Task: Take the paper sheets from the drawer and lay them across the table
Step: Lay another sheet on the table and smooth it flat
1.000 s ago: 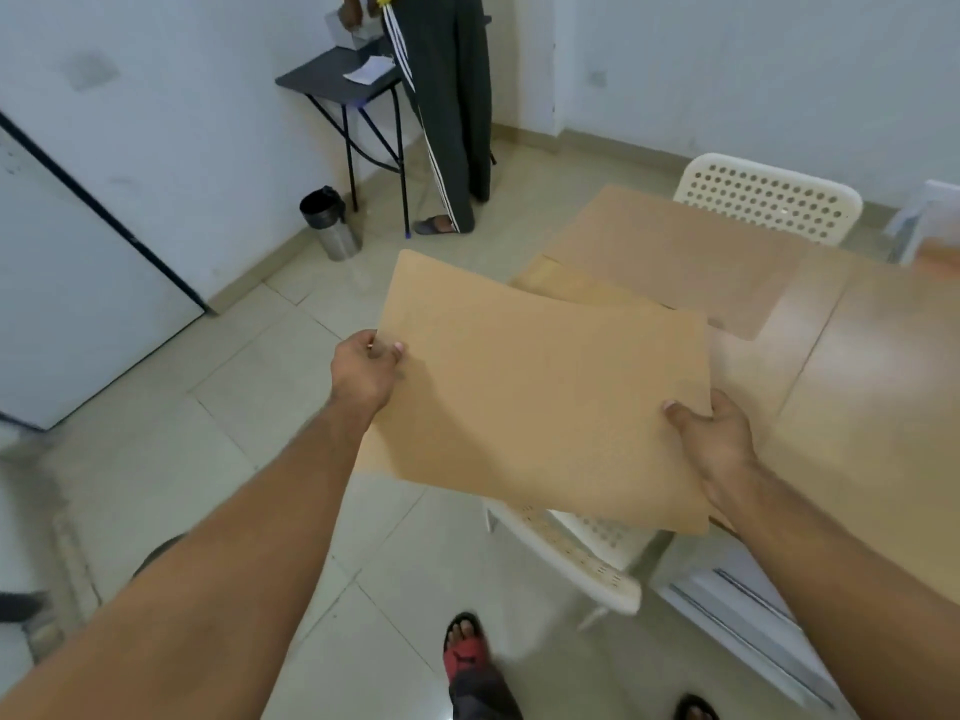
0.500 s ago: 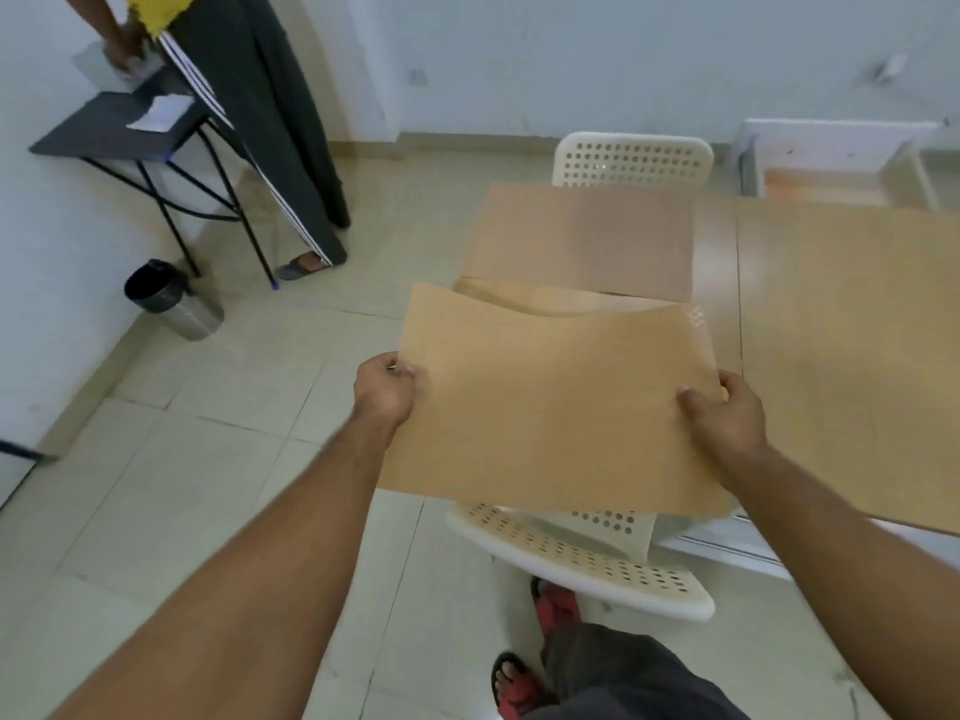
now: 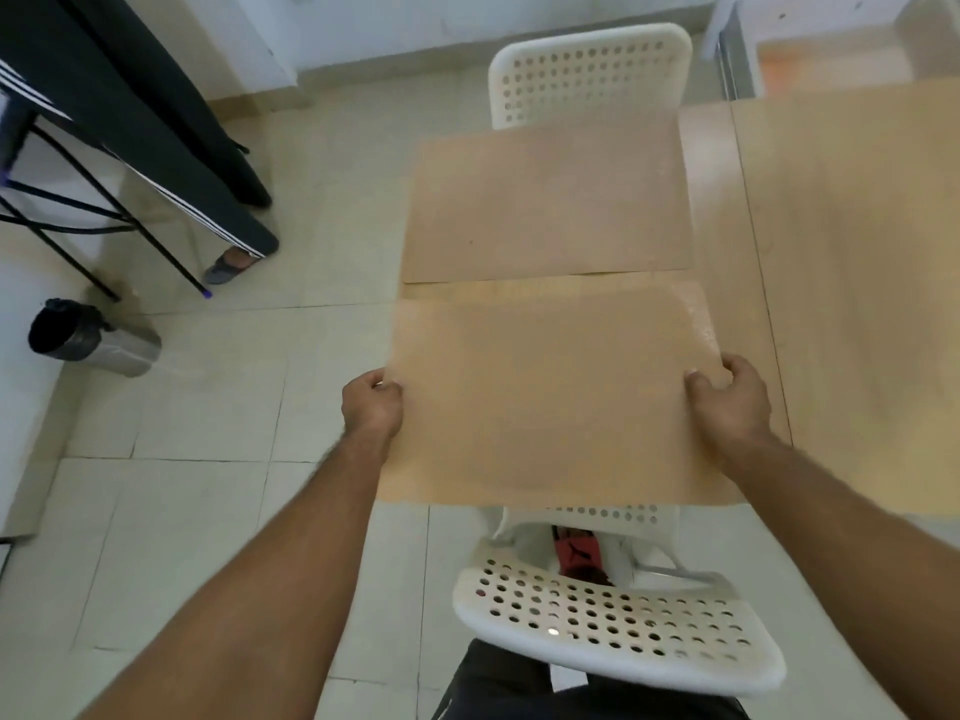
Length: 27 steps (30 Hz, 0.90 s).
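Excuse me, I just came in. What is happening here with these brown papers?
A person is laying brown paper sheets across a wooden table. The left hand and right hand each grip one side of a sheet, held over the table's near end, above a white chair. Another sheet already lies flat farther along the table, with a narrow gap between the two. A second person's legs are visible at the upper left.

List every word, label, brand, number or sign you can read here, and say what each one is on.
No words or numbers can be read.
The held paper sheet and the laid sheet are blank.
The red sandal bears a dark logo, too small to read.
The trousers show only white stripes.
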Available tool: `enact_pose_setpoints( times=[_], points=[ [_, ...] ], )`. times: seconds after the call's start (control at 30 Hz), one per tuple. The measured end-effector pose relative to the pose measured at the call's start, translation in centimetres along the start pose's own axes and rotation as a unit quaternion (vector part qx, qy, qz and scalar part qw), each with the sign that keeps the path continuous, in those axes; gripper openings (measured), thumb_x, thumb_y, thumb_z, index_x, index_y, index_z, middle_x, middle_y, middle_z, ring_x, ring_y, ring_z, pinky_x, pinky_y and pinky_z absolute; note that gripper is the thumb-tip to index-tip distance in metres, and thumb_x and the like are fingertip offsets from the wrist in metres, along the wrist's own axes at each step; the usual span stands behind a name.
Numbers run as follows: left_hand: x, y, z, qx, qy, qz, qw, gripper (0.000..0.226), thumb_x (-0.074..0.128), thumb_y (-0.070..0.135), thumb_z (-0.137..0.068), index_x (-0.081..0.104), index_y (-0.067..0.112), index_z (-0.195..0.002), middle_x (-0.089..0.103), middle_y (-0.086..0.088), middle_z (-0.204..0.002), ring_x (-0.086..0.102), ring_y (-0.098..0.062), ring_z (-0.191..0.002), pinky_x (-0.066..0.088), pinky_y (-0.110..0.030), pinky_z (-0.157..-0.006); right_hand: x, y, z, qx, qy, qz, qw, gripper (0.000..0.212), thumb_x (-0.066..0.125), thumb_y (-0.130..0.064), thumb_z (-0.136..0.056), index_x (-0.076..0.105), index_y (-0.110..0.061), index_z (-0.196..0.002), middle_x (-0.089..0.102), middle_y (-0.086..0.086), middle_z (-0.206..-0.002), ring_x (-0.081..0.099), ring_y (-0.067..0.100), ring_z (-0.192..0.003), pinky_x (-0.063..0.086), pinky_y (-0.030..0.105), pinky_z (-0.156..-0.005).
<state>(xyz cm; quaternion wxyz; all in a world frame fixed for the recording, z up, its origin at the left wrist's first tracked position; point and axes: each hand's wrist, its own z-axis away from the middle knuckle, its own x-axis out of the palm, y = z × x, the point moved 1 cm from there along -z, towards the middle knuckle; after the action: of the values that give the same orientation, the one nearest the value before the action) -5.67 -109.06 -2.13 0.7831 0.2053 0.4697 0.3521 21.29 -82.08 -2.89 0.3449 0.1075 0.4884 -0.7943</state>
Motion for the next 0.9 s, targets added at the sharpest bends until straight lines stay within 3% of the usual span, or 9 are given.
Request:
enact_pose_setpoints(
  times=[0.1, 0.2, 0.33, 0.43, 0.63, 0.9],
  points=[
    [0.9, 0.1, -1.3, 0.009, -0.012, -0.024, 1.000, 0.033, 0.050, 0.009, -0.092, 0.072, 0.021, -0.113, 0.071, 0.001, -0.097, 0.065, -0.021, -0.085, 0.047, -0.026, -0.071, 0.5, -0.1, -0.4, -0.012, 0.002, 0.035, 0.999, 0.053, 0.058, -0.032, -0.097, 0.044, -0.017, -0.145, 0.057, 0.012, -0.139, 0.054, 0.035, -0.124, 0.042, 0.040, -0.101],
    [1.7, 0.5, -2.3, 0.021, -0.027, -0.049, 0.998, 0.040, 0.046, 0.004, -0.088, 0.070, 0.019, -0.116, 0.072, -0.001, -0.106, 0.067, -0.026, -0.095, 0.048, -0.027, -0.074, 1.0, -0.4, -0.8, -0.019, 0.021, 0.060, 0.998, 0.053, 0.057, -0.031, -0.097, 0.043, -0.016, -0.146, 0.056, 0.013, -0.141, 0.053, 0.036, -0.127, 0.041, 0.043, -0.105],
    [2.3, 0.8, -2.9, 0.045, -0.020, -0.096, 0.994, 0.053, 0.052, 0.008, -0.091, 0.050, 0.013, -0.144, 0.061, -0.007, -0.136, 0.058, -0.030, -0.121, 0.046, -0.034, -0.099, 1.5, -1.1, -0.8, -0.020, 0.031, 0.083, 0.996, 0.055, 0.056, -0.033, -0.098, 0.040, -0.019, -0.149, 0.055, 0.013, -0.142, 0.053, 0.038, -0.127, 0.043, 0.048, -0.106],
    [2.5, 0.9, -3.0, 0.071, -0.028, -0.133, 0.988, 0.060, 0.054, 0.012, -0.095, 0.037, 0.012, -0.152, 0.048, -0.010, -0.147, 0.050, -0.030, -0.132, 0.039, -0.035, -0.107, 1.7, -1.3, -0.9, -0.022, 0.038, 0.121, 0.992, 0.056, 0.055, -0.036, -0.098, 0.039, -0.018, -0.149, 0.057, 0.015, -0.139, 0.054, 0.040, -0.124, 0.044, 0.050, -0.104],
    [2.4, 0.8, -2.3, 0.116, -0.028, -0.246, 0.962, 0.066, 0.058, 0.026, -0.094, 0.029, 0.013, -0.152, 0.037, -0.014, -0.147, 0.036, -0.034, -0.134, 0.040, -0.046, -0.101, 2.6, -1.5, -0.2, -0.040, 0.064, 0.228, 0.971, 0.065, 0.054, -0.040, -0.096, 0.033, -0.011, -0.150, 0.044, 0.022, -0.143, 0.049, 0.045, -0.124, 0.042, 0.050, -0.100],
    [2.5, 0.1, -1.6, 0.163, -0.062, -0.320, 0.931, 0.052, 0.057, 0.033, -0.093, 0.040, 0.012, -0.137, 0.034, -0.008, -0.149, 0.034, -0.031, -0.133, 0.042, -0.047, -0.098, 4.1, -1.0, 0.8, -0.119, 0.054, 0.342, 0.931, 0.072, 0.056, -0.048, -0.092, 0.030, -0.015, -0.151, 0.029, 0.017, -0.157, 0.034, 0.041, -0.139, 0.038, 0.057, -0.106]
  ],
)
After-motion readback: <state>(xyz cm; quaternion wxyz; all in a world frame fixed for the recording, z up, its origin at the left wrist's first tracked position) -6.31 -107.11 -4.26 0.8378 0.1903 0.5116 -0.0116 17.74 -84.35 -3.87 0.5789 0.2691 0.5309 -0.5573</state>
